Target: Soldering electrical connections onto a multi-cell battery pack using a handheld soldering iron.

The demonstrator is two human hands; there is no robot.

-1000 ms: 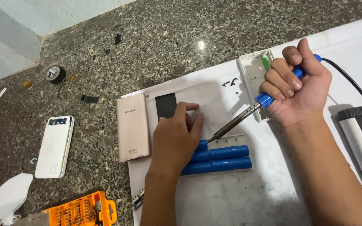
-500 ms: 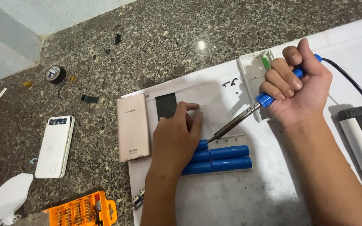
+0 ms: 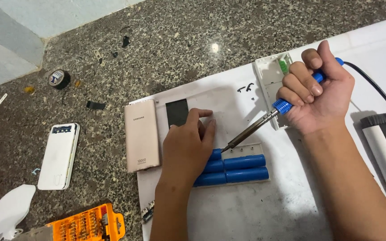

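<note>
Speckled granite counter (image 3: 157, 49); white board (image 3: 246, 214) at right; tape roll (image 3: 59, 79) upper left; white power bank (image 3: 59, 155), orange bit case (image 3: 88, 223) lower left.

Speckled granite floor (image 3: 193, 49) meets pale wall (image 3: 32, 18).

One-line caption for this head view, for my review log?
Left hand steadies blue battery cells on a white board while the right hand holds a soldering iron to them.
</note>
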